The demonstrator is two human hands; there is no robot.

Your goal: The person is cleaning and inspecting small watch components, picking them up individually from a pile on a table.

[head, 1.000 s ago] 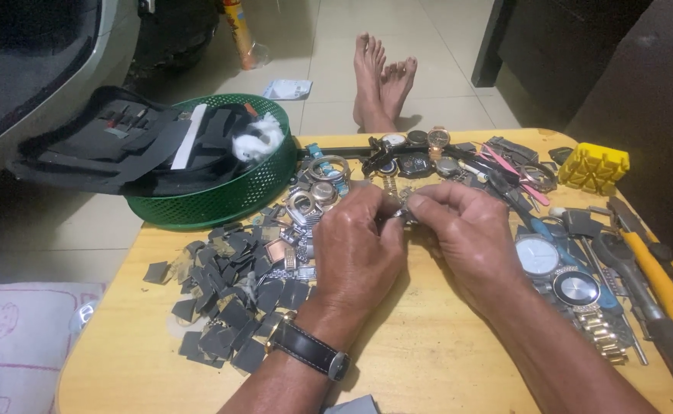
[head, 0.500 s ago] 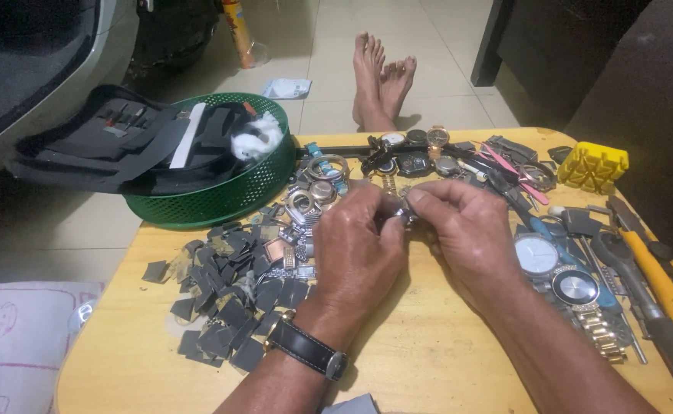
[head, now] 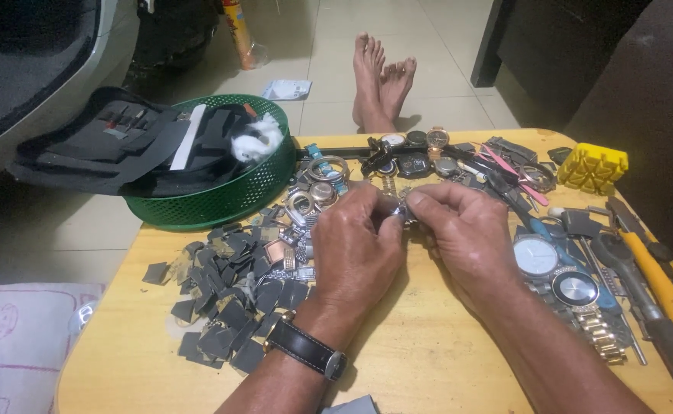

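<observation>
Pinching a small metal watch part (head: 399,208) between both hands, left hand (head: 358,249) and right hand (head: 467,234), we judge fitting underway; next needs steady fingertip alignment.

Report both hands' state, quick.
Left hand: closed, pinching a small metal part.
Right hand: closed on the same part.

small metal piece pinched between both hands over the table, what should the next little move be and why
Probably keep the left hand steady and let the right hand work the small metal piece with its fingertips. Both hands pinch it above the wooden table, and it is mostly hidden. Loose watch parts lie just beyond it, so a dropped piece could get lost.
</observation>
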